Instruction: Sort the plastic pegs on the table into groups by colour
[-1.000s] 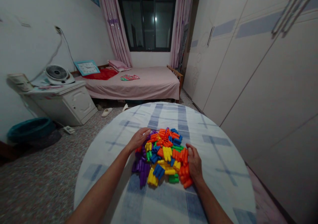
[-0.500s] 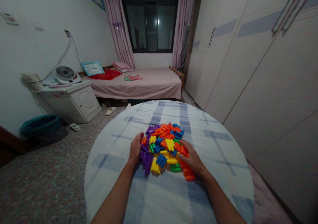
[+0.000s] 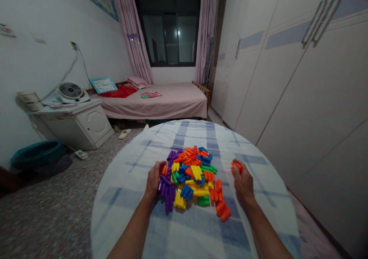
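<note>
From the head view, I can see the person's right hand (image 3: 243, 181) closed on an orange block (image 3: 237, 167), its fingers bent around it, held just off the right side of the pile. The left hand (image 3: 154, 178) is loosely open, fingers curved along the pile's left edge, by the purple pieces and a small orange one. The pile of blocks (image 3: 187, 186) sits between the two hands on a round table (image 3: 126, 205), purple on the left, yellow, blue and green in the middle, orange at the top and down the right. A pale cloth with blue bands covers the tabletop.

Beyond the table there's a bed (image 3: 178, 102) with a pink sheet, below a dark window (image 3: 171, 40). A clock (image 3: 104, 85) leans at its left end, near a fan (image 3: 71, 91) on a white cabinet (image 3: 93, 127). A wardrobe (image 3: 310, 109) lines the right side.
</note>
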Motion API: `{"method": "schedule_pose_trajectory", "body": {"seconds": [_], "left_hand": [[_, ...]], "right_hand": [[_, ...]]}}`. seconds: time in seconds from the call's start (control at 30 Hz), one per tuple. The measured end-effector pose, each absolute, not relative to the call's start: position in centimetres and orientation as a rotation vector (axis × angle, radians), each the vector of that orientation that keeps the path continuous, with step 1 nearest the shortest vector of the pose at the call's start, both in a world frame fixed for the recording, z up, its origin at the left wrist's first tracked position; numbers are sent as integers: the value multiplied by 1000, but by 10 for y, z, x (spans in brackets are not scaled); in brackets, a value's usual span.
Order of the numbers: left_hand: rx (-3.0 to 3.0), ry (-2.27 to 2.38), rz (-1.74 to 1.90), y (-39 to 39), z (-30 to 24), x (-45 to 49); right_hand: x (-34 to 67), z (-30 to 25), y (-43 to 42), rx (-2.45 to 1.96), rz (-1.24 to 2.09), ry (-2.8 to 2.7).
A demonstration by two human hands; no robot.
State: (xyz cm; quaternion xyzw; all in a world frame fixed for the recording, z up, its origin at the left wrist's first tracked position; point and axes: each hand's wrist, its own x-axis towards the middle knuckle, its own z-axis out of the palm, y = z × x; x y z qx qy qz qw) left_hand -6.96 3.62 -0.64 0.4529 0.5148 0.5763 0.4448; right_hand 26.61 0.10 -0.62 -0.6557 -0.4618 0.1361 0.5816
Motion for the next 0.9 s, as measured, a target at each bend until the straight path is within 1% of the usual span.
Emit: {"method": "schedule_pose_trajectory", "body": {"seconds": [0.1,0.23,0.3,0.37,0.43,0.5,0.67,0.9], "left_hand": [[1212,1292,1412,35,-6,-71],[1265,1321,1398,34,-3,-71],[1256,1330,1391,34,-2,-71],[1257,1329,1385,34,-1,-70],[1274,1337,1376,33,1,-70],[1292,1359,1365,33,2,-70],[1334,1392,1344,32,5,-70],[1327,1371,1345,32,3,-71]], "right_hand": [[283,-9,4,-1715,110,-1197],[276,-2,-1,-1686,-80,-1344],[263,5,-7,-1581,-4,-1454],[246,10,-13,-1487,186,-1610],[231,13,-20,-1444,352,-1778],[220,12,-23,-1450,425,-1886],[213,6,-21,-1535,427,-1862],[221,3,-14,-1460,421,-1692]]}}
